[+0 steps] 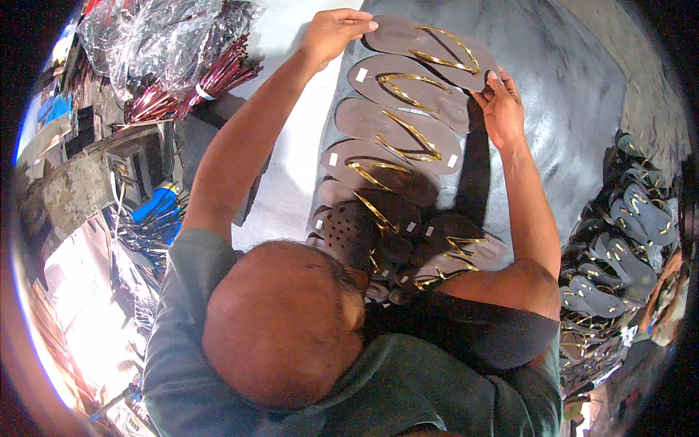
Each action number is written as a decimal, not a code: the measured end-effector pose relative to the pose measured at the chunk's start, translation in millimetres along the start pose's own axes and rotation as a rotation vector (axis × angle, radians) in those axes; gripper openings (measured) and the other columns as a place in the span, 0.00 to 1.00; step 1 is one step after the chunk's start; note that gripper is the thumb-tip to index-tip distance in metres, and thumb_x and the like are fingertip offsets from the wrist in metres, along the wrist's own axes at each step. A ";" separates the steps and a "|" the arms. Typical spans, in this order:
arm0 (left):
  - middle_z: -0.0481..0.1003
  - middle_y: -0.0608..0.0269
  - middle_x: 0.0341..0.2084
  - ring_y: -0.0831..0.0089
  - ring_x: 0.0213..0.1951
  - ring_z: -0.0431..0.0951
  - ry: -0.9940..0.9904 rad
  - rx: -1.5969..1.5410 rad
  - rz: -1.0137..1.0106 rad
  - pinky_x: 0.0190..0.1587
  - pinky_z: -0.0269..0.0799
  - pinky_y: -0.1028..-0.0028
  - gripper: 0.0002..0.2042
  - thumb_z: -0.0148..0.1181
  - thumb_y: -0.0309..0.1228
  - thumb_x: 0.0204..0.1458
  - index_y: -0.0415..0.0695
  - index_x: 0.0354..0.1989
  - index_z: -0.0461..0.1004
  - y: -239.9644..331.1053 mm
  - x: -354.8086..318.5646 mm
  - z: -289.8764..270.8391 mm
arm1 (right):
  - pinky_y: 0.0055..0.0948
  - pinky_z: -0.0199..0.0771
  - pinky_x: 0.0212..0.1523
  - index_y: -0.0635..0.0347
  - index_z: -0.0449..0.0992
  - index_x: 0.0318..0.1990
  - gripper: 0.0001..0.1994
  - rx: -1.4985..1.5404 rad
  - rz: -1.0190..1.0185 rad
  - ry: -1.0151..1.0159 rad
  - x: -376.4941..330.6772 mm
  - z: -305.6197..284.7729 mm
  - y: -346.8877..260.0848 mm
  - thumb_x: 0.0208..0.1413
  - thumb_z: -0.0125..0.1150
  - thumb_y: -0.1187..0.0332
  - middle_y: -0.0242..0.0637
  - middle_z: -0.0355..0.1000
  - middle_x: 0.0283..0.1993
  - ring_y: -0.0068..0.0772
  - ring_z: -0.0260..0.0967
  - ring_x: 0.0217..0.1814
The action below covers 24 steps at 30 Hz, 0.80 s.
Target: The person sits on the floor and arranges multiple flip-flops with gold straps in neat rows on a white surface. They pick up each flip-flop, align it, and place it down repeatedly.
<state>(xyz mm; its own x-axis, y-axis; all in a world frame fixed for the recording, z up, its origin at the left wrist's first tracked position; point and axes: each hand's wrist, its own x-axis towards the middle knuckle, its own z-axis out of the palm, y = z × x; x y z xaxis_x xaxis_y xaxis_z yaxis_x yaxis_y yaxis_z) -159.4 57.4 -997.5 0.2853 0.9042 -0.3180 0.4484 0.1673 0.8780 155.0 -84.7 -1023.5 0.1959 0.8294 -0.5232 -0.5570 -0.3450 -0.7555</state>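
My left hand (338,35) pinches one end of the farthest flip-flop (393,36), which has a brown sole and a shiny gold V-shaped strap. At its other end, my right hand (502,105) grips the sole's rim between thumb and fingers. Closer to me, several matching flip-flops lie overlapping in a column, among them a second flip-flop (371,76) with a small white sticker and a third flip-flop (353,120). A dark piece dotted with holes (346,234) lies at the near end, partly hidden by my head.
The column lies along a grey sheet-like surface (553,124) beside a white strip (302,138). At right is a heap of dark flip-flops (619,255). Clear plastic (164,44) and a banded bundle of dark red strips (211,80) sit at far left, near blue material (156,204).
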 end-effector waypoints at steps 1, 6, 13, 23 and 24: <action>0.80 0.54 0.45 0.69 0.48 0.80 -0.003 0.003 -0.004 0.56 0.74 0.71 0.21 0.68 0.39 0.55 0.39 0.52 0.79 -1.6 1.5 -1.2 | 0.46 0.68 0.63 0.64 0.55 0.69 0.30 -0.004 0.004 0.000 1.2 0.1 1.4 0.64 0.60 0.65 0.44 0.66 0.60 0.41 0.66 0.62; 0.81 0.55 0.45 0.70 0.47 0.80 -0.008 0.029 0.009 0.55 0.74 0.71 0.21 0.69 0.38 0.54 0.37 0.51 0.79 -8.4 7.3 -1.5 | 0.42 0.69 0.61 0.63 0.58 0.68 0.30 -0.032 0.020 0.027 6.3 -5.2 7.3 0.63 0.63 0.65 0.41 0.67 0.57 0.37 0.67 0.58; 0.81 0.54 0.45 0.70 0.47 0.80 -0.032 -0.060 0.058 0.55 0.74 0.72 0.21 0.69 0.36 0.55 0.36 0.53 0.77 -23.9 13.3 -7.6 | 0.35 0.73 0.55 0.63 0.68 0.60 0.24 -0.124 -0.016 0.028 7.3 -0.8 8.2 0.61 0.65 0.62 0.38 0.71 0.50 0.31 0.71 0.51; 0.82 0.54 0.42 0.68 0.44 0.82 0.054 0.312 0.102 0.48 0.77 0.72 0.16 0.66 0.36 0.56 0.41 0.49 0.80 -6.8 3.1 10.7 | 0.39 0.74 0.50 0.60 0.70 0.64 0.27 -1.092 -0.362 0.115 17.4 -23.1 16.8 0.60 0.65 0.58 0.46 0.77 0.37 0.49 0.74 0.47; 0.82 0.54 0.42 0.67 0.43 0.82 0.127 0.445 0.100 0.47 0.78 0.72 0.14 0.66 0.36 0.56 0.42 0.47 0.82 -3.2 -0.6 12.0 | 0.45 0.69 0.56 0.47 0.72 0.64 0.26 -1.397 -0.443 0.205 0.3 -0.8 7.7 0.59 0.65 0.56 0.51 0.75 0.47 0.57 0.69 0.56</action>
<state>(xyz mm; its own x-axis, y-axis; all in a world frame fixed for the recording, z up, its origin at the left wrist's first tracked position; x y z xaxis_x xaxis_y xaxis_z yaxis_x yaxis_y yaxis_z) -150.9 51.6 -1004.4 0.2519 0.9528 -0.1692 0.7514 -0.0824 0.6547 151.5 -87.5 -1029.8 0.3129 0.9434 -0.1098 0.7640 -0.3187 -0.5610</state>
